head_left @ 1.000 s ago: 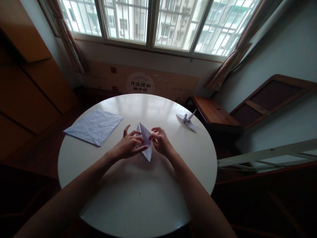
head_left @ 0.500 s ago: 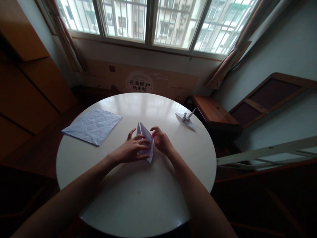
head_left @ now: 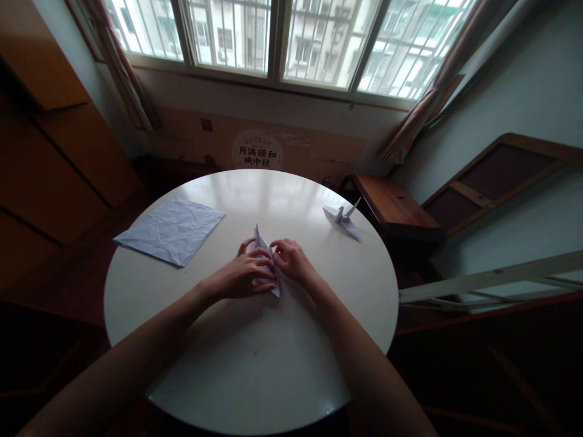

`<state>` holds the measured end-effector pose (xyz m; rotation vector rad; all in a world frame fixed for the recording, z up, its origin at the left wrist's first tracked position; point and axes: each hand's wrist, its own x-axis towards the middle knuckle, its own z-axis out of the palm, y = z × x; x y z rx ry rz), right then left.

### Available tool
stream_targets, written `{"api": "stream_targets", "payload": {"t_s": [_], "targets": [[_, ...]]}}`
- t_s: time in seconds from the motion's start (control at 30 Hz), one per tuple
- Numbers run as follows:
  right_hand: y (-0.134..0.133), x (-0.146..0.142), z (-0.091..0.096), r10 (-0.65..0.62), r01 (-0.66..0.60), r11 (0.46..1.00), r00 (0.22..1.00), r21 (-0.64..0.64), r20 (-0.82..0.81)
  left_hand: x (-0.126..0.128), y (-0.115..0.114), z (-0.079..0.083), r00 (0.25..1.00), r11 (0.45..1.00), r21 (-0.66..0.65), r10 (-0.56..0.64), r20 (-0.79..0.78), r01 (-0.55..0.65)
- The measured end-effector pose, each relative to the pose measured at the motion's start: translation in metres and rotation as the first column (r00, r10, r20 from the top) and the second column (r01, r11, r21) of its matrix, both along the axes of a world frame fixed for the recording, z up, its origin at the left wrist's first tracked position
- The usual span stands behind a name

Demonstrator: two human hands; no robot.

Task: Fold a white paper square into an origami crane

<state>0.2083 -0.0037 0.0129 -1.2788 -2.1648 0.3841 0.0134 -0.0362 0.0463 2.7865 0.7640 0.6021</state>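
A narrow piece of folded white paper [head_left: 260,239] lies on the round white table [head_left: 255,376], its pointed tip toward the window. My left hand [head_left: 243,271] curves over it from the left with fingers apart, holding it against the tabletop. On its right edge, the thumb and fingers of my right hand [head_left: 290,260] close in a pinch. The fingers hide much of the middle of the paper; its lower corner shows below them.
At the table's left are flat, creased white sheets [head_left: 173,230]. Toward the back right stands a finished paper crane [head_left: 342,218]. Beyond the table's right edge is a wooden bench [head_left: 392,200], and orange cabinets [head_left: 59,170] are on the left.
My right hand has moved left onto the paper's right edge. The right flap has swung inward, so the paper looks narrower. My left hand has barely moved.
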Motion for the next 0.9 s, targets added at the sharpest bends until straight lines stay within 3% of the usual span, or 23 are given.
{"api": "stream_targets", "payload": {"t_s": [0.23,0.4,0.57,0.9], "targets": [[0.002,0.0,-0.002,0.005,-0.004,1.0,1.0,-0.019,0.029,0.0,-0.001,0.004,1.0,0.999,-0.048,0.001,0.025,0.001],[0.002,0.001,-0.004,0.014,-0.014,1.0,0.996,-0.011,0.09,-0.005,0.008,-0.002,0.984,0.986,0.009,0.167,0.056,-0.167],[-0.001,-0.001,-0.002,0.048,-0.048,0.999,0.994,-0.004,0.102,-0.01,0.016,-0.009,0.907,0.915,0.032,0.394,0.15,-0.403],[-0.008,-0.004,0.003,0.16,-0.155,0.987,0.978,-0.048,0.135,-0.016,0.024,-0.021,0.879,0.88,-0.015,0.474,0.054,-0.474]]}}
